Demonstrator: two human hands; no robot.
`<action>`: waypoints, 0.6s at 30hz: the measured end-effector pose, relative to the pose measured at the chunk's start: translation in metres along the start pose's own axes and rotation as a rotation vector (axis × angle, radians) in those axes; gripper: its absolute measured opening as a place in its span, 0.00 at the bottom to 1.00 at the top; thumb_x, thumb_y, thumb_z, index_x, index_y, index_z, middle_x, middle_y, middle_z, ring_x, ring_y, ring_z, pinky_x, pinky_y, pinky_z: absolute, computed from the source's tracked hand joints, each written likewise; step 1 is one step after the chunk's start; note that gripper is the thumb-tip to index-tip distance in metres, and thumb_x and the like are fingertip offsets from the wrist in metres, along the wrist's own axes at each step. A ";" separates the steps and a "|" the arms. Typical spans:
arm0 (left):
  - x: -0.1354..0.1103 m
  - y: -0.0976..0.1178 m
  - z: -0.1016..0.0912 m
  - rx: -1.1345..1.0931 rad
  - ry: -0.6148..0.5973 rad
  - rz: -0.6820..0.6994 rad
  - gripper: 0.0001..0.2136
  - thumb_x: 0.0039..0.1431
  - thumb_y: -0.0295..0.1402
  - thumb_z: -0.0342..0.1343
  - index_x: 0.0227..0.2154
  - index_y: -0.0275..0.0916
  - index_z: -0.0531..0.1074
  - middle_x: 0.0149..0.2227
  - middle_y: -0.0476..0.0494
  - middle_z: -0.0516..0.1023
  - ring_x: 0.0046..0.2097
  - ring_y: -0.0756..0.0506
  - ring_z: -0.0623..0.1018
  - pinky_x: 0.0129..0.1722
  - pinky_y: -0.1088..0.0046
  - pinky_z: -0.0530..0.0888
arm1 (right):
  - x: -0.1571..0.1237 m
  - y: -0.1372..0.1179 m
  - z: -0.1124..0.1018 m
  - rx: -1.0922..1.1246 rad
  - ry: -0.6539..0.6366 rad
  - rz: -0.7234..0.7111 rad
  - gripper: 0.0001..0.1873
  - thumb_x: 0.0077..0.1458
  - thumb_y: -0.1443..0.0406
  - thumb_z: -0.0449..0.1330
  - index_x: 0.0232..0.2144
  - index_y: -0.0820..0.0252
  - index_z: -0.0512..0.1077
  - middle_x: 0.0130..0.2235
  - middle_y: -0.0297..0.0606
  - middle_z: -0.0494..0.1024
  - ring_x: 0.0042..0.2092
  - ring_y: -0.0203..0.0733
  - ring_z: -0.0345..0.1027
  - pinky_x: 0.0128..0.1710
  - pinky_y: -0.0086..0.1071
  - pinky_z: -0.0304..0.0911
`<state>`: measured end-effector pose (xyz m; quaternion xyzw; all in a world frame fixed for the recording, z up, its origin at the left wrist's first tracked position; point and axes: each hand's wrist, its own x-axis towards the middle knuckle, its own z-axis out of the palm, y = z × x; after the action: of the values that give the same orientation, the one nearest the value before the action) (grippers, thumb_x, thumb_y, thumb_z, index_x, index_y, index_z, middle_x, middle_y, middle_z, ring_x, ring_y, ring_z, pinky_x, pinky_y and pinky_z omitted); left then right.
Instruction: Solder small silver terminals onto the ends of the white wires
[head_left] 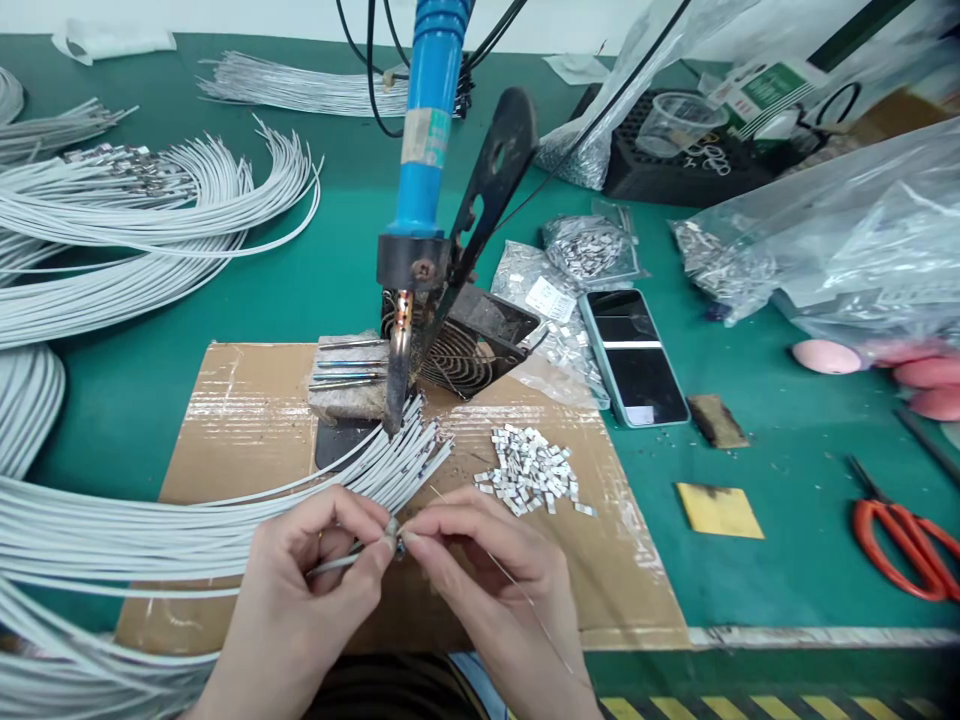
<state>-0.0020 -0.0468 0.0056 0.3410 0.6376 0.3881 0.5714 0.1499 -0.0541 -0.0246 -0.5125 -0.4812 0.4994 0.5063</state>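
Note:
My left hand [319,580] pinches the end of a white cable [335,566] between thumb and forefinger. Close against it, my right hand [495,580] is closed in a pinch on a thin solder wire [517,585], which trails back over the palm. The fingertips of both hands nearly meet, and the small part between them is mostly hidden. Just above the hands lies a bundle of white cables [405,465], ends fanned out on the cardboard. A blue-handled soldering iron [427,150] is clamped tip-down over those ends. Small metal terminals [531,470] lie piled to the right.
Under the work is a cardboard sheet [600,590]. Behind the iron tip sit a stone-like block [349,390] and a small fan [472,345]. A phone [637,370], a yellow sponge [720,510] and red scissors [904,540] lie to the right. More cable bundles [150,235] fill the left.

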 end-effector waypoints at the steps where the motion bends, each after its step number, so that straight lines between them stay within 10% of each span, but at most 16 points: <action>1: 0.000 0.000 0.000 0.001 -0.001 -0.001 0.07 0.45 0.28 0.69 0.19 0.39 0.76 0.29 0.48 0.80 0.25 0.53 0.69 0.21 0.79 0.60 | 0.000 0.000 0.000 -0.006 -0.001 -0.007 0.07 0.59 0.68 0.70 0.32 0.49 0.85 0.31 0.31 0.81 0.30 0.35 0.73 0.29 0.25 0.67; 14: 0.006 0.001 0.002 0.018 0.054 0.035 0.07 0.47 0.29 0.68 0.20 0.38 0.75 0.31 0.49 0.79 0.25 0.54 0.69 0.24 0.81 0.62 | -0.018 -0.007 0.009 -0.181 0.192 0.132 0.13 0.74 0.60 0.49 0.52 0.52 0.71 0.30 0.31 0.74 0.27 0.38 0.63 0.28 0.33 0.59; 18: 0.010 0.002 0.002 0.034 0.077 0.061 0.08 0.47 0.29 0.68 0.20 0.37 0.74 0.31 0.49 0.78 0.24 0.55 0.66 0.23 0.80 0.59 | -0.015 -0.010 0.008 -0.286 0.222 0.156 0.09 0.72 0.62 0.49 0.40 0.52 0.68 0.27 0.28 0.70 0.25 0.37 0.58 0.26 0.32 0.54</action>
<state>-0.0011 -0.0369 0.0031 0.3549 0.6548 0.4074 0.5285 0.1412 -0.0689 -0.0137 -0.6668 -0.4476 0.4040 0.4379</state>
